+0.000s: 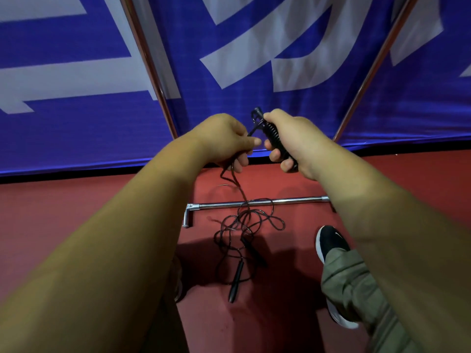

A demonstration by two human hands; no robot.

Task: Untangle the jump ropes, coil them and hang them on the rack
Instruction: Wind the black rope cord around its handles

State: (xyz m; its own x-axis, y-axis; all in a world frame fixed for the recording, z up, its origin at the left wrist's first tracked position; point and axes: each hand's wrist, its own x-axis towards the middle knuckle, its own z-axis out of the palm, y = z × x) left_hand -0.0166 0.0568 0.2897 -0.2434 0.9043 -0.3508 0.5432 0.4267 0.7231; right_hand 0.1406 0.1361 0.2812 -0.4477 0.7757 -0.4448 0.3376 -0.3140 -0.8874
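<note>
Red floor (102, 212), right fingers (275, 155) round handle (273, 134), left fingers (252, 142) pinching rope (254, 129)

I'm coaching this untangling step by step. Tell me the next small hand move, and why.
Probably slide the left-hand grip down the thin black cord, away from the black ribbed handle in the right-hand grip, to feed out slack. The cord drops into a tangled heap on the red floor, with another black handle lying in it, so it cannot be coiled yet.
</note>
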